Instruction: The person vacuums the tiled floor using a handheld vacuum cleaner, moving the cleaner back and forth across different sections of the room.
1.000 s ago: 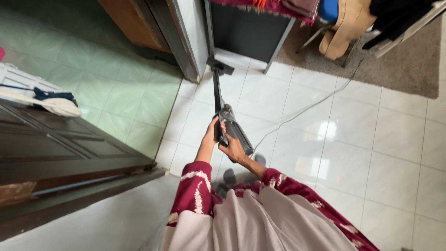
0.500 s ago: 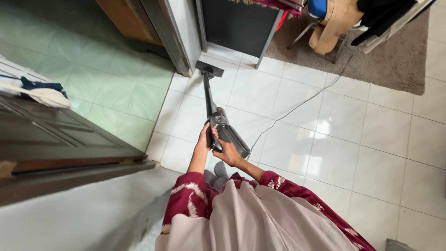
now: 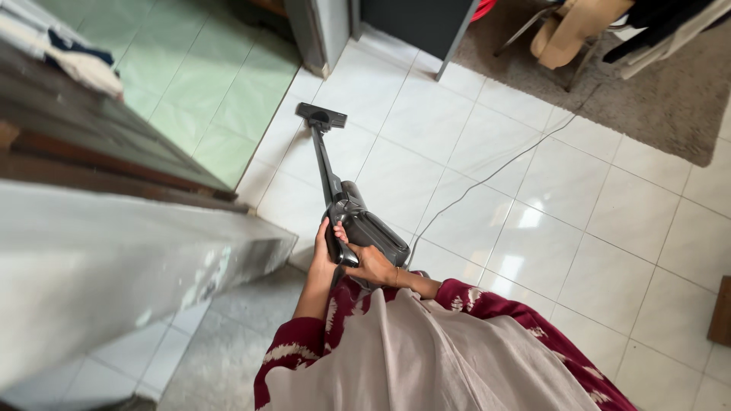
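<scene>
Since a second ago you've pulled the stick vacuum back: its floor head was tucked against the door frame beside the dark cabinet, and now sits out on the white tile floor, well apart from both. Your view has swung left too; the grey wall ledge fills more of the left side.

Your left hand is wrapped shut around the vacuum's handle; your right hand is closed on the body just behind it. The wand runs from your hands up to the head.

A thin cable trails across the tiles from near the vacuum body toward the brown rug. A chair draped with clothes stands on the rug. Green tile floor lies past the frame on the left.
</scene>
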